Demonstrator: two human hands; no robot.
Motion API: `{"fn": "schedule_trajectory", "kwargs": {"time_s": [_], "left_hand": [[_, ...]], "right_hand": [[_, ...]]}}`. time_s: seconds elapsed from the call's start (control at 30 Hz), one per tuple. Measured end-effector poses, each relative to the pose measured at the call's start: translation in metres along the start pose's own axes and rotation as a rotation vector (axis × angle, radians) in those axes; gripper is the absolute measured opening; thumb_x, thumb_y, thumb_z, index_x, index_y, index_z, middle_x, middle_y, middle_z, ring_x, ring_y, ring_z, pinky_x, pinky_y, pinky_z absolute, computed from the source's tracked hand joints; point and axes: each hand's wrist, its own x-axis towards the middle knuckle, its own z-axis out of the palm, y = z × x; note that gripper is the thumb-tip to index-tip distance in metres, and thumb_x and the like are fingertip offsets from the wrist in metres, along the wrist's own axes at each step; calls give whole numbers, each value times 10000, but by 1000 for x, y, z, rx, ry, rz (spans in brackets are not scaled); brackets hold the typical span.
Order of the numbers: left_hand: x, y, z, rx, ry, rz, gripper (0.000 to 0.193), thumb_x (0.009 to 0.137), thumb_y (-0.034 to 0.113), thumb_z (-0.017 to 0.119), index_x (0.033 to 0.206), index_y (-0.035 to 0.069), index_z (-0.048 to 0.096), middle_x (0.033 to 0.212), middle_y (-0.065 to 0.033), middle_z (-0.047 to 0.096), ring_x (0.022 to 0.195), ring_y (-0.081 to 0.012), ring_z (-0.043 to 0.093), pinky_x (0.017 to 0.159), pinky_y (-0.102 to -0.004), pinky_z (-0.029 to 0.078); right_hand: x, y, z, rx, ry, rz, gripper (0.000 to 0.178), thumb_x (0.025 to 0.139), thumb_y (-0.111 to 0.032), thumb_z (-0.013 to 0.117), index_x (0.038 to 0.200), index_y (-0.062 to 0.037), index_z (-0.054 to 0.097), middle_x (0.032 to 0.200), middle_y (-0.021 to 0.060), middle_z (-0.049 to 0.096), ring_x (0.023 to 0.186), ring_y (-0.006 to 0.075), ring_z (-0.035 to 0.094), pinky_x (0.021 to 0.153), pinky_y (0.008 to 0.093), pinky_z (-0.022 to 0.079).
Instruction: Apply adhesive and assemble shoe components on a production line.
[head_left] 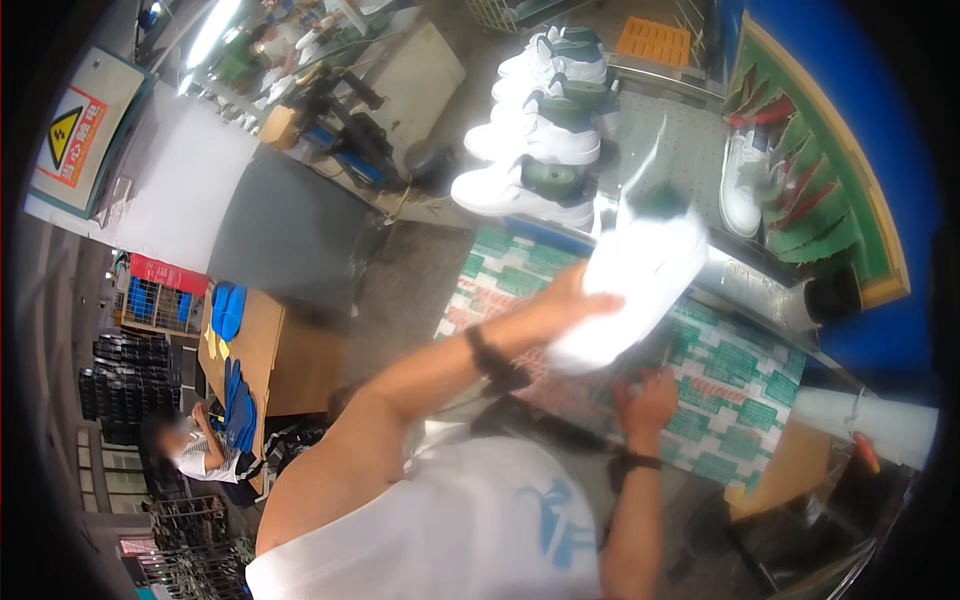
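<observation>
My left hand [572,302] is closed round a white sneaker [648,268], which hangs tilted above the work table and is smeared by motion. Dark green shows at the shoe's opening, and a loose white lace seems to trail up from it. Below the shoe, my right hand [648,402] is held close over the table with its fingers curled together. Whatever those fingers may hold is too small and blurred to make out. Under both hands lies a green, white and red printed sheet [735,375] covering the table.
Several white sneakers with green linings [530,190] stand in a row at the far side. Another white shoe [742,185] lies beside a green board [850,180] holding red and green pieces. A clear plastic roll [760,290] borders the table. One person [200,450] sits far left.
</observation>
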Motion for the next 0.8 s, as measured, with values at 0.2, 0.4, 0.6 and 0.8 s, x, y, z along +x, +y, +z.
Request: {"fn": "schedule_trajectory", "kwargs": {"time_s": [0.2,0.4,0.6,0.8], "left_hand": [[-92,-136,11,210,370,-25,696,958,245,878,1520,-20,566,1356,-139,722,1245,-218,701,1069,-382,568],[-115,-138,-10,624,155,54,843,948,293,895,1593,-39,465,1416,-232,651,1363,-325,630,1143,-455,516],[-87,-157,-37,74,148,-8,767,1002,230,873,1617,4,475,1362,-211,656,1147,-268,675,929,-402,604],[-89,-136,-32,438,155,-26,511,1068,269,794,1491,26,644,1137,-138,746,1034,-155,674,868,-353,594]], "right_hand": [[5,-6,2,-62,34,-24,282,796,-259,855,1024,-122,762,1027,132,656,903,385,681,783,503,555],[-15,-26,13,128,-32,187,359,892,-257,828,1194,-74,768,1065,147,671,987,392,686,894,496,562],[-40,-96,6,300,-320,382,547,1034,-330,732,1507,-59,687,1165,216,662,1137,402,670,1039,488,521],[-66,-93,5,271,-290,483,575,1028,-342,745,1518,-48,674,1253,244,691,1166,437,672,1059,506,529]]}}
